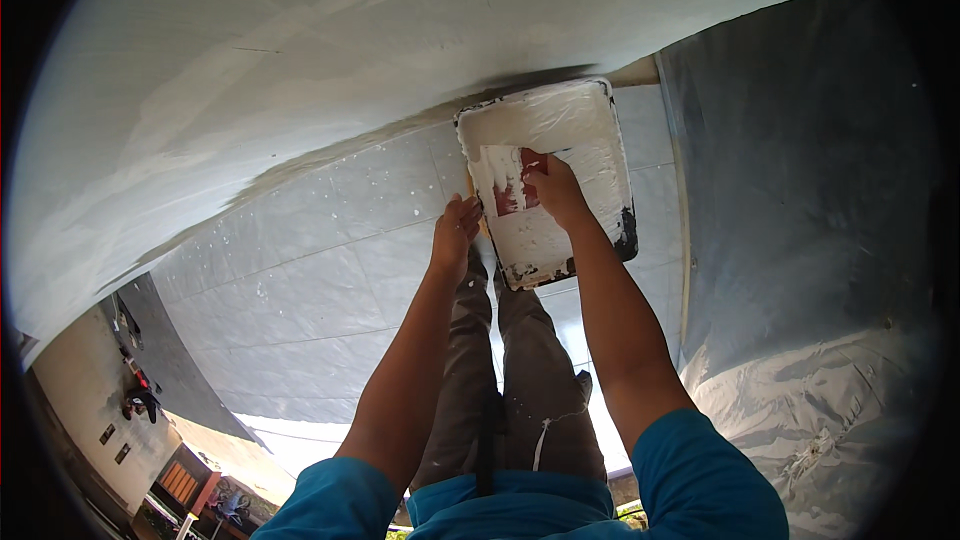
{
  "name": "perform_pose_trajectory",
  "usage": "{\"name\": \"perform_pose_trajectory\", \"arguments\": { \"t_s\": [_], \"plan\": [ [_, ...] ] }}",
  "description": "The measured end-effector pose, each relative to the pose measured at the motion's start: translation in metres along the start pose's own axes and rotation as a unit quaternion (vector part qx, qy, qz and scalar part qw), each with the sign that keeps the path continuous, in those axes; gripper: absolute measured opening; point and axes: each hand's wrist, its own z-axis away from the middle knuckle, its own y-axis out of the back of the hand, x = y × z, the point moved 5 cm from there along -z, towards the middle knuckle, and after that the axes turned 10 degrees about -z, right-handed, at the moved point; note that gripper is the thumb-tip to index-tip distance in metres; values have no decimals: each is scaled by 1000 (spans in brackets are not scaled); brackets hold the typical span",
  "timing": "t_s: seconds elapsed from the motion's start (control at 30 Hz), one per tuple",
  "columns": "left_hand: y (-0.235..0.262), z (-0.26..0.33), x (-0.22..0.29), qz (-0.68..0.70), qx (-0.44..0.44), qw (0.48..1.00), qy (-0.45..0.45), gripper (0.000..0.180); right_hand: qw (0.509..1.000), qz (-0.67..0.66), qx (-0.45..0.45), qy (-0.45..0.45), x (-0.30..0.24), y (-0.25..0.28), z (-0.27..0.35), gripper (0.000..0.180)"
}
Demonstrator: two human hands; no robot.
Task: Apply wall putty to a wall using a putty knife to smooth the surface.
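Observation:
My right hand grips a flat, reddish putty scraper by its right part, fingers closed round it. White putty smears much of its face. The scraper lies over a black-edged rectangular tray, whose inside is coated with thick white putty. My left hand is at the tray's left edge, fingers mostly stretched out and holding nothing I can see. Beside its fingertips, a narrow yellowish strip shows along the tray; what it belongs to is hidden. The tray covers my feet.
A pale grey wall curves across the far side, with a lighter band on it. Grey tiles with white spatters lie below. At right stands a dark grey surface, with crumpled sheeting nearer me. A lower area with a bicycle shows at left.

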Motion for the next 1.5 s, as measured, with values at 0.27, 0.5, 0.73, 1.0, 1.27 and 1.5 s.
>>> {"name": "perform_pose_trajectory", "arguments": {
  "t_s": [0.27,0.5,0.73,1.0,1.27,1.5],
  "plan": [
    [1,5,-6,6,18,1000,-16,77,999,-33,2,-40,-5,16,15,35],
    [3,13,-7,12,38,999,-30,76,977,-213,11,-3,-16,18,39,36],
    [-2,53,36,-9,55,996,-69,74,960,-279,23,9,-49,28,72,37],
    [-12,126,81,-33,31,983,-179,71,974,-182,65,119,-130,23,144,28],
    [-5,193,117,-82,20,971,-222,69,920,-373,93,79,-111,22,179,36],
    [30,270,222,-86,-11,937,-337,67,855,-454,-137,211,-301,-65,261,37]
  ]
}}
